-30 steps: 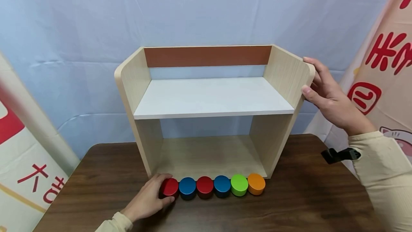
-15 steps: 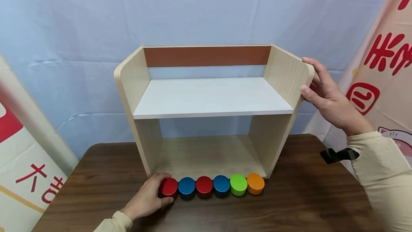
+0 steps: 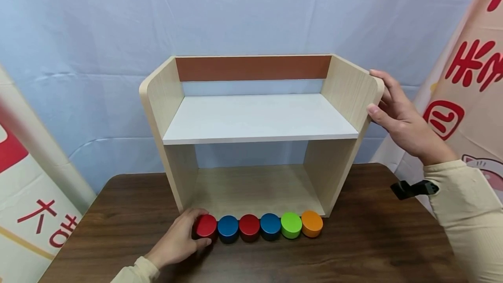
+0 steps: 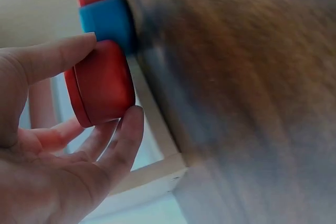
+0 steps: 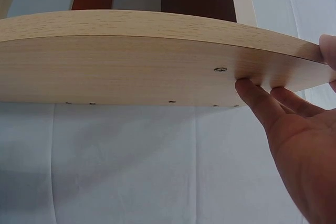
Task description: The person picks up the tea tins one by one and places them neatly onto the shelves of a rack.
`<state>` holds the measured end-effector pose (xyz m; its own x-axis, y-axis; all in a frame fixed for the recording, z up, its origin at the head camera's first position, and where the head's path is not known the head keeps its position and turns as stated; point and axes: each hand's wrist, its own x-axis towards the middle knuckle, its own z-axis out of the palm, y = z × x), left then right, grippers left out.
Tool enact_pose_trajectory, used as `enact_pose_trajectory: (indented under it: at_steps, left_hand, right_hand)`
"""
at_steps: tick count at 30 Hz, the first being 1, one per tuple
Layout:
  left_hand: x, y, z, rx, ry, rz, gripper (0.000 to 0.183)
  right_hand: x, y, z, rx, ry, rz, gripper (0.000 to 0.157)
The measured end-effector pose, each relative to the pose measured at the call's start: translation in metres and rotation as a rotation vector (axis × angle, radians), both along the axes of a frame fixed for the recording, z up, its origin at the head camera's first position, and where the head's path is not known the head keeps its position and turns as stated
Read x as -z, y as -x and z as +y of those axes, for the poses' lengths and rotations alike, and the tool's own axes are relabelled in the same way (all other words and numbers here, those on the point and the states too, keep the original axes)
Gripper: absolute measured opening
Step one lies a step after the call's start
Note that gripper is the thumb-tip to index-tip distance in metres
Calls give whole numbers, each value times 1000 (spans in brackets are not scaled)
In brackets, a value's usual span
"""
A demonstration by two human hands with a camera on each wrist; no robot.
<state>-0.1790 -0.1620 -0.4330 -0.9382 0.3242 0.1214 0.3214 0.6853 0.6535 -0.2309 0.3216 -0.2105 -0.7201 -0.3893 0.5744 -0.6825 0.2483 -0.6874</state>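
Note:
My left hand [image 3: 178,238] grips a red round tin [image 3: 206,226], thumb on one side and fingers on the other. That tin stands at the left end of a row along the front of a pale wood desktop shelf [image 3: 251,119]. To its right follow a blue tin [image 3: 228,229], another red one, another blue one, a green tin [image 3: 291,225] and an orange tin [image 3: 312,223]. Up at the shelf's right side panel [image 5: 131,66], my right hand [image 3: 406,119] holds the upper front corner. Its thumb lies at the front edge, and other fingertips touch the outer face.
The shelf has a white upper board [image 3: 259,117] and a lower board [image 3: 255,189], with a brown back strip [image 3: 253,68]. It stands on a dark wood table [image 3: 314,259]. Pale blue cloth [image 3: 251,12] hangs behind, and printed banners flank both sides.
Almost nothing differs. The left hand and the red tin it grips have shifted very slightly back and left; the right hand has stayed at the shelf's corner.

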Motion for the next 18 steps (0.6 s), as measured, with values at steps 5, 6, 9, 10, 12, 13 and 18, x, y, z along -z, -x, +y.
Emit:
enact_pose_trajectory:
  at_steps: [5,6,9,10,12,13,18]
  left_hand:
    - [-12,-5,1,10,2,24,58]
    - [-14,-6,2,13,2,23,58]
    - [-22,-9,3,24,6,21,58]
    - [-25,-10,4,28,7,20,58]
    - [-31,-13,5,39,9,23,57]
    - [-34,-13,5,45,9,27,57]
    - [-49,-19,7,80,7,47,57]
  right_hand:
    - [0,0,0,6,-12,9,72]
    - [-1,0,-1,6,-12,10,71]
    - [-1,-1,-1,15,-22,12,71]
    - [-1,-1,-1,15,-22,10,71]
    - [-1,-1,-2,19,-29,9,71]
    - [-1,-1,-2,13,-24,6,71]
    - [-1,0,-1,-16,0,-4,70]
